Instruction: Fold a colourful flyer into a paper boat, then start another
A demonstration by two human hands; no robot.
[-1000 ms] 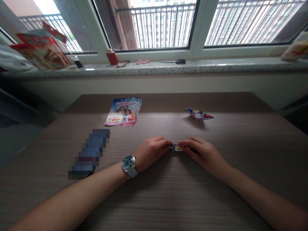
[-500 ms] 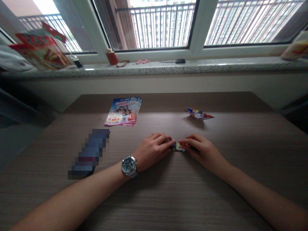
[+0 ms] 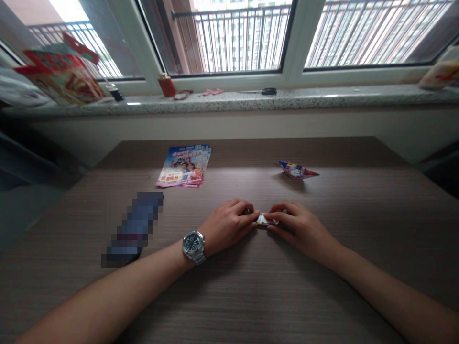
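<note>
A small folded piece of printed paper (image 3: 264, 220) lies on the table between my hands, mostly covered by fingers. My left hand (image 3: 233, 219), with a metal watch (image 3: 193, 243) on its wrist, pinches the paper's left end. From the other side, my right hand (image 3: 296, 220) grips the right end, thumb in front and fingers bent over the top. Beyond my right hand stands a folded paper boat (image 3: 297, 171) with pointed ends. Toward the far left lies a stack of printed flyers (image 3: 184, 165), slightly fanned.
A dark phone-like object (image 3: 134, 229), pixelated, lies left of my left forearm. On the stone windowsill (image 3: 229, 102) are scissors (image 3: 267, 91), a red container (image 3: 167, 86) and a red food bag (image 3: 68, 79). The brown table (image 3: 229, 296) ends below the window wall.
My right hand has shifted slightly left along the folded paper, its fingers more bent. Less of the paper's print shows now, and a whiter part is visible. The boat and flyers have stayed put.
</note>
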